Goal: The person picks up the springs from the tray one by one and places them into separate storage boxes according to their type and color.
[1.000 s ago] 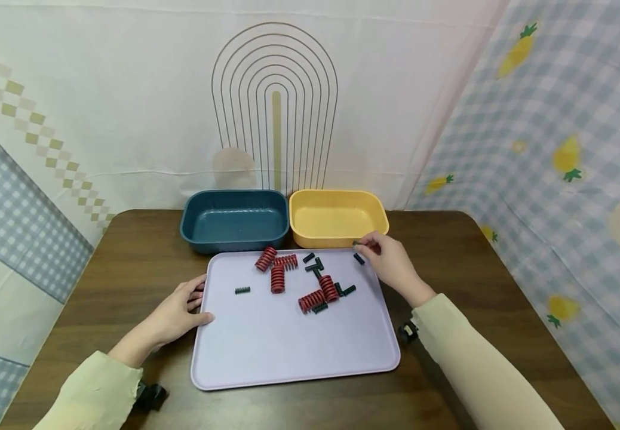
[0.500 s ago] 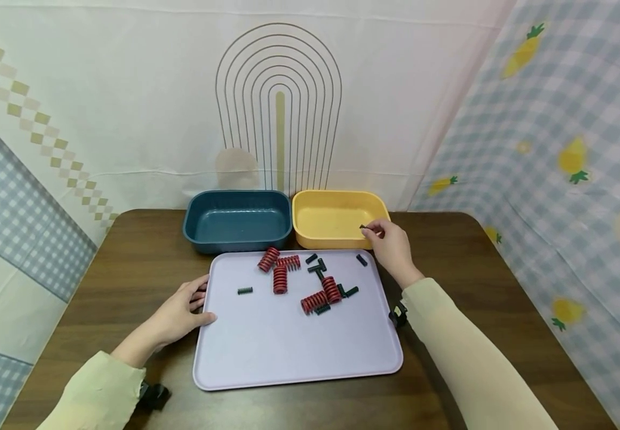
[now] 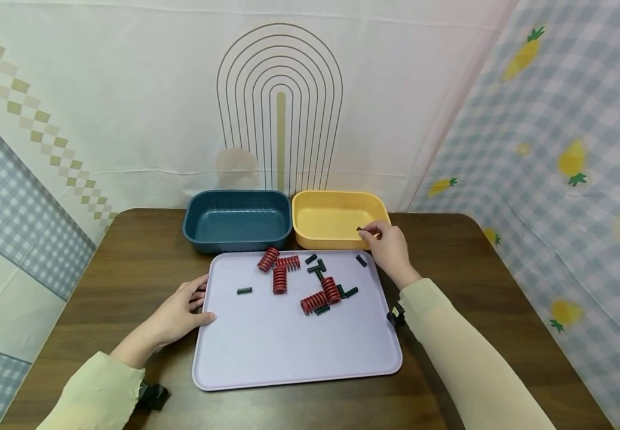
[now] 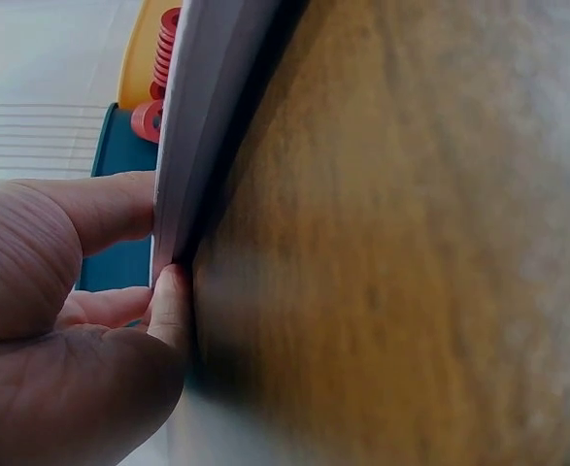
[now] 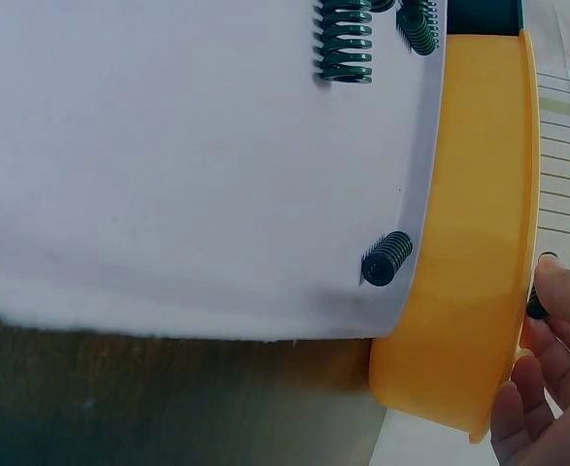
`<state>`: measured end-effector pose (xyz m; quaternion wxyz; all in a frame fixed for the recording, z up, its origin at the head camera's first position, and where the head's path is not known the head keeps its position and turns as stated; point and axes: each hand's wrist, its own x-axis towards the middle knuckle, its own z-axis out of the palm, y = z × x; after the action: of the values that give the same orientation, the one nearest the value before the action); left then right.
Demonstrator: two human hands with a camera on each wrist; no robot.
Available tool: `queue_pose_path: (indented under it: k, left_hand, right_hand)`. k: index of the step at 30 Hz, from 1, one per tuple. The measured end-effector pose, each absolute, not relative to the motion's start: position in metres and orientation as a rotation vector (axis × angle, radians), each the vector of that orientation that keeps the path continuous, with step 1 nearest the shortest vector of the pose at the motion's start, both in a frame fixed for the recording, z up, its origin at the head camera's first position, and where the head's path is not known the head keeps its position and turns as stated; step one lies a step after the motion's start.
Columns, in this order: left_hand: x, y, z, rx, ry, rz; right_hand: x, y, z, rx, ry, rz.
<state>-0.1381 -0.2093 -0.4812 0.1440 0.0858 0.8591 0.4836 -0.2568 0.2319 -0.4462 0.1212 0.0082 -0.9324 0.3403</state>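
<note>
My right hand pinches a small dark green spring between thumb and fingertips, over the front right part of the yellow bin. In the right wrist view the spring shows partly, behind the fingers and past the bin's rim. My left hand grips the left edge of the pale lilac tray, thumb on the rim; in the left wrist view a fingertip bends against the tray's side. Several red springs and small green springs lie on the tray.
A dark blue bin stands left of the yellow one, both behind the tray on the brown wooden table. One green spring lies near the tray's far right corner. Patterned cloth hangs behind.
My right hand has carried the green spring from above the tray's far right corner up over the yellow bin, shifting little in the last half second. My left hand stays at the tray edge.
</note>
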Motion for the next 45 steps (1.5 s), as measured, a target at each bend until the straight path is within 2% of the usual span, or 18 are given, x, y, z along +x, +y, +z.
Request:
queue_pose_path:
  k: [12,25,35,45]
  left_hand:
    - [-0.137,-0.208,-0.479,0.255,2.478,1.382]
    - [-0.135,-0.21,-0.479,0.258,2.465,1.378]
    - [-0.137,-0.213,-0.48,0.272,2.445,1.397]
    - [-0.141,-0.229,-0.493,0.279,2.135,1.644]
  right_hand:
    - [-0.25,0.241,-0.443,0.112,-2.819,1.076]
    - [-0.217,0.253,-0.438,0.335,-2.872,1.327]
    - [-0.203,0.255,-0.456,0.531,-3.067,1.329]
    - [-0.199,0.253,-0.466,0.578,-3.121,1.305]
